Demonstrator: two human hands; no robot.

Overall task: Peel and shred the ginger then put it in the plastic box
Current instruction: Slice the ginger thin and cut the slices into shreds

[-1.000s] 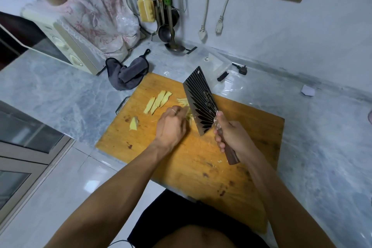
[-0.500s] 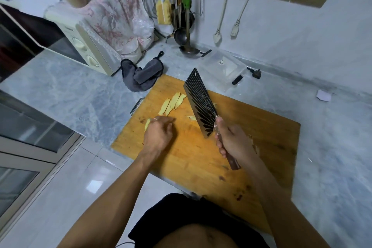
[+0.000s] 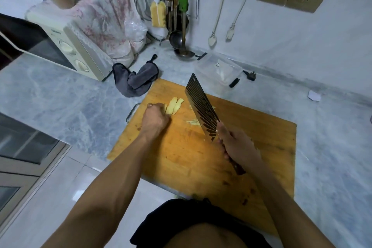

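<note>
On grey marble counter (image 3: 60, 96), worn wooden chopping board (image 3: 251, 147) sits close for cutting. Clear plastic box (image 3: 218, 71) waits behind it. My right hand (image 3: 237, 146) grips broad ridged steel cleaver (image 3: 201, 109), blade parked aside. My left hand (image 3: 156, 118), fingers curled, gathers pale yellow ginger slices (image 3: 175, 105) for shredding.

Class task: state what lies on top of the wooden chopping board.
Pale ginger slices, fine ginger shreds, and the left hand at the slices. The ribbed cleaver, gripped by the right hand, hides anything beneath it.
</note>
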